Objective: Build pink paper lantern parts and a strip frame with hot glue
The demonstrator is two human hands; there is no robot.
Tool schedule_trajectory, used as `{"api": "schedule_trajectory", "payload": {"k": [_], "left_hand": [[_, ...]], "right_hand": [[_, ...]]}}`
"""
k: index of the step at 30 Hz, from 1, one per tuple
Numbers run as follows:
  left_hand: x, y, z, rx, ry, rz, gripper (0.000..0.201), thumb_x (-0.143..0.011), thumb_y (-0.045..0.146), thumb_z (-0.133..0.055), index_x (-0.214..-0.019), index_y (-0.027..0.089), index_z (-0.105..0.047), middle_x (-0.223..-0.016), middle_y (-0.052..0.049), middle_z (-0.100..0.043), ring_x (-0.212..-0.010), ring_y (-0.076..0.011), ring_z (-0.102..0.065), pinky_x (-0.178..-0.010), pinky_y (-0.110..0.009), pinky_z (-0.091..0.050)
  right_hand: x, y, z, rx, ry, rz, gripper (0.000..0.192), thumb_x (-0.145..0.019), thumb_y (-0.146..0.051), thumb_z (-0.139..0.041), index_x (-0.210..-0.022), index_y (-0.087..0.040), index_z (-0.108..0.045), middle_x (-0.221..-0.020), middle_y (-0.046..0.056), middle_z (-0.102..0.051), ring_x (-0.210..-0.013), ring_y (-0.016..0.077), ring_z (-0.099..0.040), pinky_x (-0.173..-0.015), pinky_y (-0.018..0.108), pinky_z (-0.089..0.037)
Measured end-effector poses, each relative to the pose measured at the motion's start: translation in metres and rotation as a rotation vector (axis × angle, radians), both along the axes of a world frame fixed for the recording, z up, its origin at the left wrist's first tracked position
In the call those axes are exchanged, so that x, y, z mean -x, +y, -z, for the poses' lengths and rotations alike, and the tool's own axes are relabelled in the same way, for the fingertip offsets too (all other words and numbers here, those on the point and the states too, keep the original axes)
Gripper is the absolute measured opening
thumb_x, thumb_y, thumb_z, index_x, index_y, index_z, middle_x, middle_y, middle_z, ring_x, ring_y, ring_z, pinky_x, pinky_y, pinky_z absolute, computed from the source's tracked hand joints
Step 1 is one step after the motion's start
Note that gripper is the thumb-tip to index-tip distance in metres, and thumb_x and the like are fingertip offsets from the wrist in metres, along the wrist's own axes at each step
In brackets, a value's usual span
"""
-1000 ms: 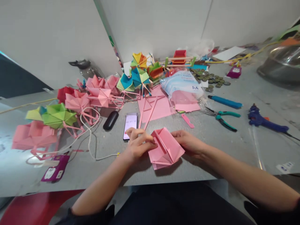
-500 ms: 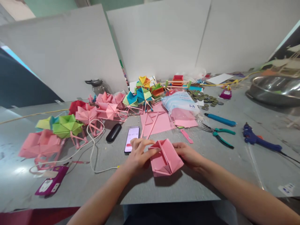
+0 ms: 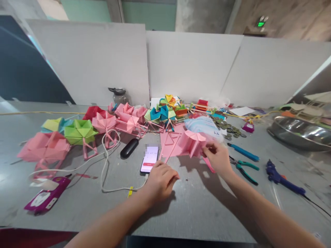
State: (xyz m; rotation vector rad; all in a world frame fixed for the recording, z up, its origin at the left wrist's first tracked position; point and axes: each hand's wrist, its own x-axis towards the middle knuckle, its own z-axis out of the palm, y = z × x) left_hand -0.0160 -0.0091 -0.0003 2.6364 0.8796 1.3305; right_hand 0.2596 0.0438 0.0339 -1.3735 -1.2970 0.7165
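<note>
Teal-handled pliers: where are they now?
In the head view, the pliers lie right of the right hand, between the long blue tool and the blue glue gun.

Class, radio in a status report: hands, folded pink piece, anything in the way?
Right hand gripping folded pink piece. Left hand apart, near phone. A4 packet beyond piece, apparently not in the way.

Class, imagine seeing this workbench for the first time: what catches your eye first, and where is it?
Probably the colourful folded-paper shapes, crowded along the left and middle of the grey table. Next, perhaps, the pleated pink paper piece in the right hand, near the centre. Shine may then draw the eye to the metal bowl at far right.
</note>
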Motion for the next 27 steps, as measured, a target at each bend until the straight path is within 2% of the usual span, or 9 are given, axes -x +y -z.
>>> {"api": "schedule_trajectory", "payload": {"k": [3,6,8,11,15,20,24,27], "left_hand": [[-0.002,-0.001,0.008,-0.022,0.052,0.043,0.014,-0.097,0.007,-0.06,-0.096,0.019,-0.067,-0.082,-0.001,-0.076,-0.071,-0.0182,-0.067,-0.08,-0.037,-0.044],[-0.003,0.0,0.011,-0.057,0.049,0.033,0.013,-0.1,0.012,-0.059,-0.093,0.019,-0.067,-0.079,-0.002,-0.076,-0.069,-0.0185,-0.067,-0.077,-0.038,-0.043],[-0.002,0.001,0.009,-0.063,0.06,0.005,0.014,-0.103,0.016,-0.058,-0.092,0.019,-0.067,-0.077,-0.002,-0.075,-0.067,-0.0186,-0.066,-0.076,-0.038,-0.043],[-0.001,0.002,0.006,-0.059,0.067,-0.023,0.017,-0.104,0.018,-0.058,-0.091,0.019,-0.069,-0.076,-0.002,-0.076,-0.067,-0.0187,-0.068,-0.076,-0.039,-0.043],[0.0,0.003,0.004,-0.077,0.027,-0.018,0.023,-0.105,0.02,-0.055,-0.086,0.019,-0.068,-0.07,-0.001,-0.073,-0.063,-0.018,-0.066,-0.073,-0.039,-0.041],[-0.002,0.001,0.007,-0.049,0.047,-0.018,0.023,-0.105,0.02,-0.055,-0.086,0.019,-0.068,-0.072,-0.002,-0.075,-0.066,-0.0185,-0.067,-0.076,-0.04,-0.043],[-0.007,0.003,0.009,-0.029,0.005,-0.026,0.018,-0.103,0.018,-0.058,-0.09,0.019,-0.07,-0.077,-0.002,-0.077,-0.067,-0.019,-0.07,-0.075,-0.039,-0.045],[-0.001,0.007,0.003,-0.018,-0.059,-0.047,0.015,-0.103,0.02,-0.059,-0.096,0.019,-0.072,-0.082,-0.004,-0.08,-0.073,-0.0205,-0.073,-0.075,-0.039,-0.05]], "right_hand": [[0.011,0.042,-0.011,-0.058,-0.099,0.055,0.032,-0.073,-0.053,-0.079,-0.08,-0.024,-0.066,-0.068,0.003,-0.067,-0.065,0.022,-0.06,-0.067,0.037,-0.047],[0.03,0.075,-0.017,-0.097,-0.151,0.088,0.027,-0.075,-0.049,-0.073,-0.073,-0.025,-0.06,-0.066,0.002,-0.065,-0.063,0.0201,-0.058,-0.067,0.036,-0.045],[0.044,0.084,-0.019,-0.122,-0.172,0.091,0.025,-0.076,-0.047,-0.07,-0.072,-0.025,-0.058,-0.068,0.002,-0.065,-0.064,0.0196,-0.057,-0.068,0.036,-0.045],[0.059,0.084,-0.019,-0.166,-0.203,0.075,0.02,-0.078,-0.043,-0.067,-0.076,-0.025,-0.059,-0.073,0.003,-0.067,-0.066,0.0192,-0.058,-0.07,0.035,-0.046],[0.068,0.085,-0.011,-0.194,-0.241,0.067,0.016,-0.084,-0.041,-0.062,-0.083,-0.025,-0.06,-0.078,0.005,-0.07,-0.067,0.0204,-0.062,-0.07,0.036,-0.047],[0.069,0.111,0.008,-0.176,-0.278,0.164,0.009,-0.089,-0.033,-0.057,-0.087,-0.024,-0.06,-0.086,0.01,-0.074,-0.079,0.0245,-0.067,-0.079,0.039,-0.05],[0.071,0.127,0.026,-0.138,-0.297,0.24,0.009,-0.088,-0.026,-0.054,-0.089,-0.021,-0.062,-0.091,0.015,-0.075,-0.087,0.0281,-0.068,-0.084,0.041,-0.051],[0.068,0.13,0.033,-0.123,-0.324,0.239,0.012,-0.088,-0.024,-0.054,-0.091,-0.02,-0.065,-0.095,0.015,-0.076,-0.089,0.028,-0.068,-0.085,0.041,-0.052]]}}
